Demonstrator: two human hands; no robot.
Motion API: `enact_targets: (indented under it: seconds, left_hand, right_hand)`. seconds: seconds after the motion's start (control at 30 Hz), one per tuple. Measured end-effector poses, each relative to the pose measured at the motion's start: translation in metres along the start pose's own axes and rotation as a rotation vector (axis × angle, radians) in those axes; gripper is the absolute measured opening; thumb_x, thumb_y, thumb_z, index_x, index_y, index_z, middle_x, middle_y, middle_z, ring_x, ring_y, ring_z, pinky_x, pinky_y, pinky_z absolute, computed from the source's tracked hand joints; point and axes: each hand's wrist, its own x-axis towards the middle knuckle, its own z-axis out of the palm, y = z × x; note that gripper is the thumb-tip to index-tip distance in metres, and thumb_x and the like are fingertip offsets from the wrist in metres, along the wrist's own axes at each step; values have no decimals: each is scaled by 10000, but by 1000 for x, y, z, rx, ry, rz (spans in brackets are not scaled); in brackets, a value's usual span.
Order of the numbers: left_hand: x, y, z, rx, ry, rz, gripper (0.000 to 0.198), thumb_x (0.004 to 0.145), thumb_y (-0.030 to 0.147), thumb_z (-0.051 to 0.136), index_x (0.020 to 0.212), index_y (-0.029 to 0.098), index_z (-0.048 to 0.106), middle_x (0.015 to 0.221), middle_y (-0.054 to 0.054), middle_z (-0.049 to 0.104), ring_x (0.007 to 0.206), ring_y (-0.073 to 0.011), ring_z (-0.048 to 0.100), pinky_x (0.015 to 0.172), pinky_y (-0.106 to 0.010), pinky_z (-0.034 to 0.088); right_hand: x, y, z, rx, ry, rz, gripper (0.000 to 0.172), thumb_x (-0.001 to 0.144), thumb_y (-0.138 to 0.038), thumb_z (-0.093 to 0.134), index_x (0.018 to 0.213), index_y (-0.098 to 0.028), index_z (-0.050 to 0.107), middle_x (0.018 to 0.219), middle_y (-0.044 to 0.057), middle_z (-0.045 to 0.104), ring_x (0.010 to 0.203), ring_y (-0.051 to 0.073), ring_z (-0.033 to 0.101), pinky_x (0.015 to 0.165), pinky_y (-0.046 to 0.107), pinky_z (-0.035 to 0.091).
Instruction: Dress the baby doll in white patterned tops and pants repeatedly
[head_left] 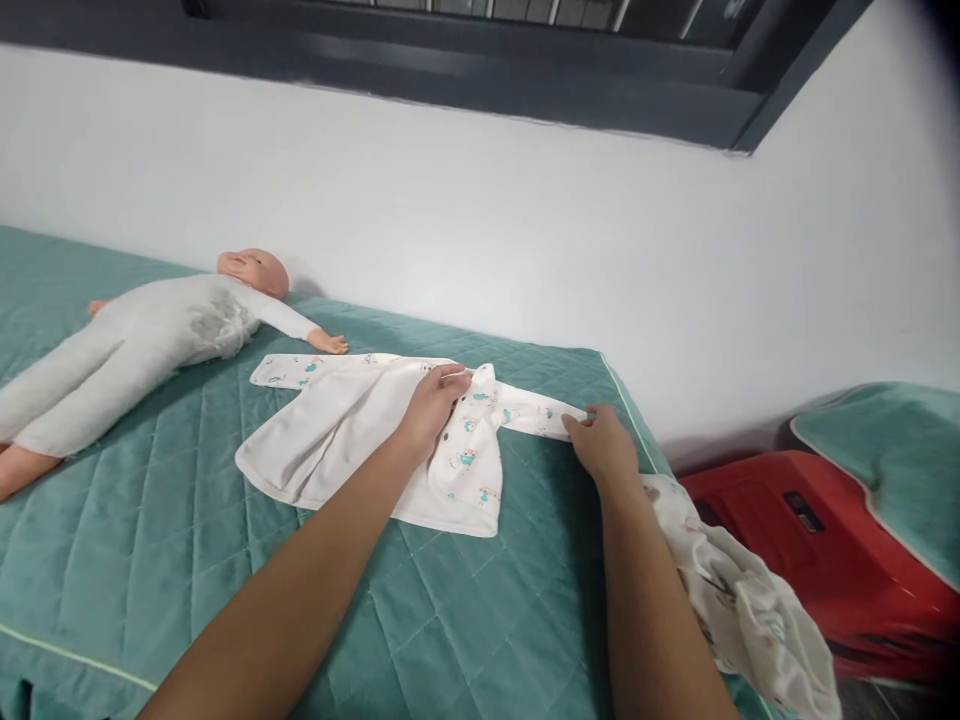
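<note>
Shirt spread, front unfastened, creases left. My right hand pinches sleeve end; left hand near collar, grip unclear.

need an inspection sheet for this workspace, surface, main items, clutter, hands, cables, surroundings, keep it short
surface: green quilted cover with pale piping along its edge
main items: white printed shirt spread out, sleeves extended to both sides, some folds in the body
clutter: doll lying left of the shirt; bunched printed cloth at the right edge, beside the right forearm
hands: left hand on the shirt near the neckline; right hand at the end of one sleeve; firmness of grip unclear
cables: nothing seen
surroundings: white wall behind, dark frame above; red object at right, partly under green fabric
</note>
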Motion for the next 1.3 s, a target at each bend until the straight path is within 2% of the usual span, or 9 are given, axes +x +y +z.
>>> enact_targets:
  seconds: [0.23, 0.37, 0.6, 0.7, 0.8, 0.9, 1.03, 1.13, 1.3]
  left_hand:
    - [-4, 10, -6, 436, 37, 18, 316, 782, 453, 682, 880, 153, 669, 852, -63, 681, 771, -186, 614, 695, -295, 449]
    - [-10, 12, -7, 526, -150, -44, 347, 775, 494, 680, 817, 149, 690, 772, -58, 680, 678, -174, 594, 588, -274, 420]
    - [-26, 21, 5, 266, -607, 48, 405, 869, 333, 632, 1251, 197, 620, 1231, -130, 669, 1027, -220, 666, 847, -327, 513]
    - [-14, 18, -3, 373, -401, 112, 295, 906, 307, 546, 1154, 173, 633, 1109, -126, 708, 921, -218, 685, 782, -344, 533]
    - [2, 9, -14, 737, -220, 283, 192, 875, 207, 522, 986, 180, 676, 998, -99, 728, 936, -236, 670, 873, -383, 511]
    - [9, 0, -20, 1068, -227, 412, 250, 848, 131, 487, 940, 202, 708, 1003, -92, 731, 1020, -259, 647, 979, -396, 462]
    - [8, -2, -20, 1256, -242, 448, 327, 847, 103, 449, 994, 210, 720, 1083, -99, 726, 1080, -277, 626, 1012, -398, 436]
    - [5, -1, -20, 1231, -226, 465, 350, 822, 75, 463, 1008, 213, 725, 1125, -106, 722, 1117, -297, 609, 1045, -423, 404]
    - [5, -4, -15, 1145, -336, 512, 455, 871, 128, 476, 1291, 251, 601, 1442, -74, 547, 1370, -263, 433, 1153, -448, 279]
  right_hand:
    - [2, 5, -2, -14, -18, 7, 385, 795, -308, 642, 1135, -131, 602, 962, 115, 703, 940, 263, 638, 829, 345, 454]
    - [3, 9, -5, 32, 0, 7, 268, 775, -251, 618, 1028, -166, 640, 900, 88, 699, 876, 246, 634, 797, 331, 455]
    - [-11, -13, -4, 149, 174, -162, 216, 823, -233, 514, 980, -150, 638, 998, 135, 675, 947, 252, 607, 871, 367, 452]
    - [-34, -42, 6, 436, 47, -289, 244, 893, -374, 511, 988, -178, 621, 996, 105, 681, 910, 219, 623, 841, 345, 481]
    - [-57, -66, 18, 513, -45, -424, 315, 877, -457, 574, 1049, -195, 600, 1031, 93, 664, 936, 223, 617, 863, 360, 484]
    - [-68, -73, 26, 293, -68, -493, 328, 799, -370, 670, 1064, -191, 599, 1069, 110, 616, 993, 268, 576, 897, 417, 461]
    - [-65, -65, 27, 78, -76, -484, 187, 818, -268, 597, 993, -210, 630, 1055, 103, 597, 1025, 284, 540, 894, 420, 434]
    - [-56, -62, 23, 139, -72, -421, 139, 860, -319, 537, 868, -222, 636, 961, 72, 629, 938, 245, 565, 834, 366, 429]
    - [-41, -61, 20, 476, -70, -148, 241, 844, -425, 551, 725, -220, 587, 670, 1, 610, 700, 187, 553, 697, 305, 431]
